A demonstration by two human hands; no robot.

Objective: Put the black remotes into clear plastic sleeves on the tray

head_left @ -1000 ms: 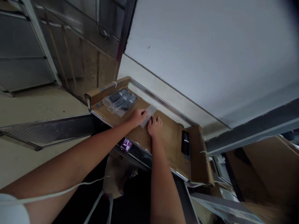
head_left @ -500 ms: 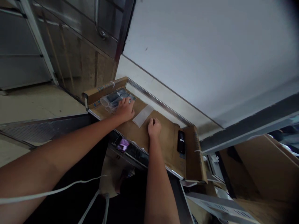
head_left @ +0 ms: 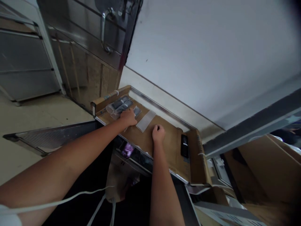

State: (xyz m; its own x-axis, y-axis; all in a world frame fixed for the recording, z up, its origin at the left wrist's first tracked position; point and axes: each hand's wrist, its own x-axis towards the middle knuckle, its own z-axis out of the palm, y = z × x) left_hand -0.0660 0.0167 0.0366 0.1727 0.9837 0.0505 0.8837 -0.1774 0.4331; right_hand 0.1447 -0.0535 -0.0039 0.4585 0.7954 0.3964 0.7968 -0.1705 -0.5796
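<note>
My left hand (head_left: 129, 118) is over the left part of a cardboard-lined tray (head_left: 170, 147), its fingers closed on a dark piece in a clear plastic sleeve (head_left: 137, 111). Beside it, toward the tray's left end, lie two similar dark pieces in clear sleeves (head_left: 124, 106), side by side. An empty-looking translucent sleeve (head_left: 146, 121) lies flat between my hands. My right hand (head_left: 159, 133) is curled into a loose fist above the cardboard; whatever it may hold is hidden.
A black oblong device with a pale band (head_left: 184, 146) lies at the tray's right end. Behind the tray rises a white wall (head_left: 188, 56). A metal door with a handle (head_left: 103, 31) and a rack (head_left: 25, 69) stand to the left. Cardboard boxes (head_left: 265, 169) are at right.
My left hand has drawn back toward me, and a sleeved dark piece now shows at its fingers, apart from the other two. My right hand stays curled. The view has shifted slightly.
</note>
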